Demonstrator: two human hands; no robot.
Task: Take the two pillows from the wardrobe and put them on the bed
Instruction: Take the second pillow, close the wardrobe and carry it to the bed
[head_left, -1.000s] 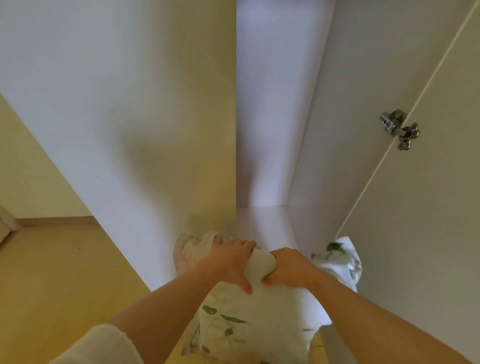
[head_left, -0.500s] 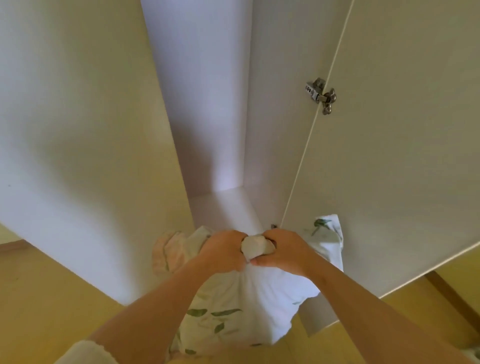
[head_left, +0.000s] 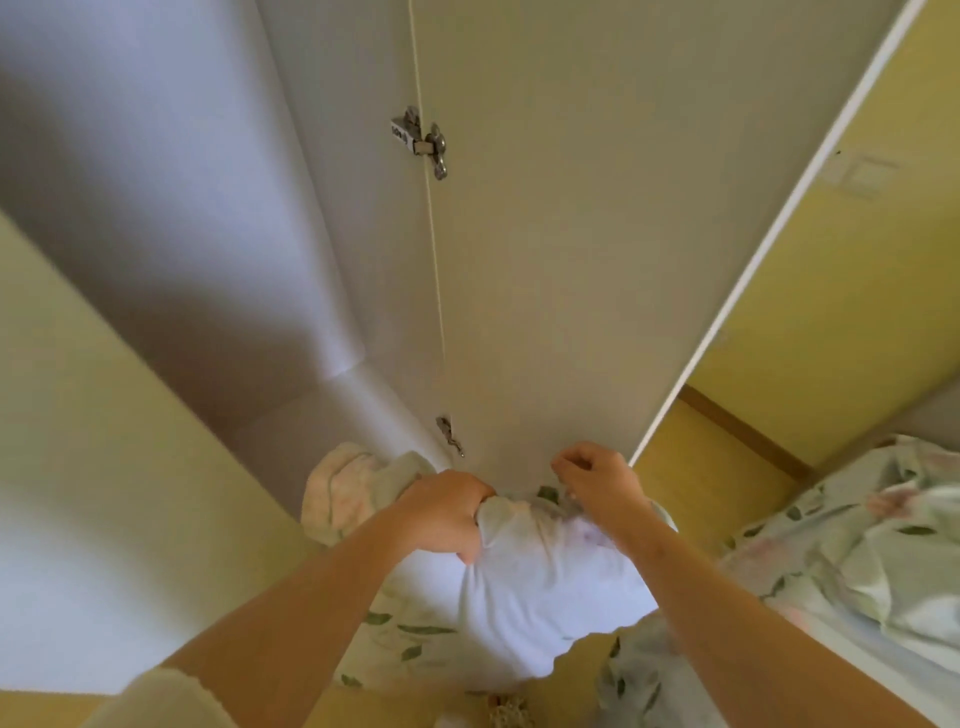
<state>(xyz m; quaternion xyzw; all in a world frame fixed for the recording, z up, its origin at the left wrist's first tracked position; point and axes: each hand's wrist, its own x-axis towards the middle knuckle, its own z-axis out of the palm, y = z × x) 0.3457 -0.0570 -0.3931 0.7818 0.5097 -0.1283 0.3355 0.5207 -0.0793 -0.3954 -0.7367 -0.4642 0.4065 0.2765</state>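
Carrying: pillow (head_left: 540, 587), soft and light, probably floppy
left hand (head_left: 447, 512): fingers bunching its top corner
right hand (head_left: 597, 480): fingers loosely curled, holding nothing

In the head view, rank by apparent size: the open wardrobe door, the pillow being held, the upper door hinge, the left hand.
1. wardrobe door
2. pillow
3. left hand
4. upper hinge

Nearness to the camera enlarges the hand and the pillow; the order by looks is still plain.
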